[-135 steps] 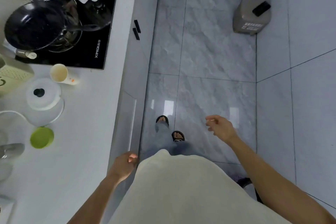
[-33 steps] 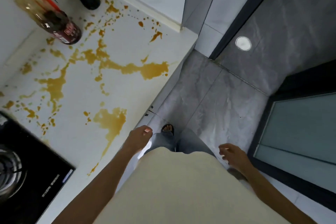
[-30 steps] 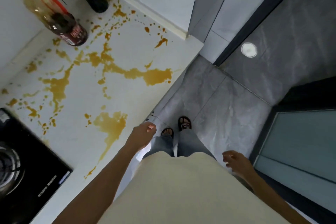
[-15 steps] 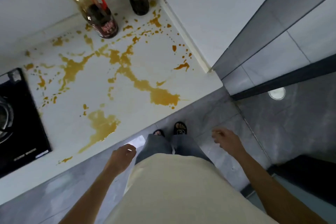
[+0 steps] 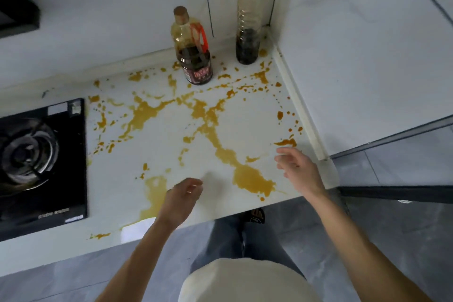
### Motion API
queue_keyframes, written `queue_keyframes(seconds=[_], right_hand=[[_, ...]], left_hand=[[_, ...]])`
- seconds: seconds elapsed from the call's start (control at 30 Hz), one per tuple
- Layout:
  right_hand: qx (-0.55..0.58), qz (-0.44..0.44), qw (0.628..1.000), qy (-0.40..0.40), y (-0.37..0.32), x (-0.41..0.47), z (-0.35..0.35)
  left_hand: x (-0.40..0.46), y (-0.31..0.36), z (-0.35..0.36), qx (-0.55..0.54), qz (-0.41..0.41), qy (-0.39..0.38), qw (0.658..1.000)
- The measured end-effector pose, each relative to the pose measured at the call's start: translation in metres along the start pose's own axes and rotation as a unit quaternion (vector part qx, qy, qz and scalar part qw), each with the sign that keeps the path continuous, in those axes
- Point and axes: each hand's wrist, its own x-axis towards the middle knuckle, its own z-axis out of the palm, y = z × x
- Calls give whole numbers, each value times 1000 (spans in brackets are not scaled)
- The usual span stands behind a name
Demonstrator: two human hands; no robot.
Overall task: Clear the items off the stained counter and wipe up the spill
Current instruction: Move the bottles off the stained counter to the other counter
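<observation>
Head view looks straight down on both hands over the near edge of the bench (image 5: 245, 115). Nearest, the left hand (image 5: 181, 200) hovers at about 6 o'clock of the stained patch, its fingers (image 5: 193, 185) loosely curled and holding nothing. The right hand (image 5: 297, 171) sits a little farther in, toward 4 o'clock, fingers relaxed and spread, also empty, just beside the biggest pool of the spill (image 5: 252, 180).

That orange-brown spill runs away from the hands toward 12 o'clock in streaks and droplets, reaching the foot of both bottles and spreading toward the black hob (image 5: 41, 159) at 9 o'clock.

Farther back stand the things to clear. The handled bottle (image 5: 193, 51), with a brown cap and a red carry loop, is upright at roughly 12 o'clock from the left hand. The tall bottle (image 5: 248, 24), red-capped, is upright in the back corner at about 11 o'clock from the right hand. Each has its long axis vertical, so a side-on wrap around the body looks the natural grip.

Both bottles are well apart from the fingers. By my reading the left hand lines up with the handled bottle and the right with the tall one, though neither has committed. No cloth is in sight.
</observation>
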Motion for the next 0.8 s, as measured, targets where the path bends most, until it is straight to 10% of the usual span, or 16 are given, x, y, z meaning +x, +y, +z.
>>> queue_keyframes(seconds=[0.8], right_hand=[[106,-197,962,155,-163,311,51]], left_hand=[[268,180,-74,-180,221,241,928]])
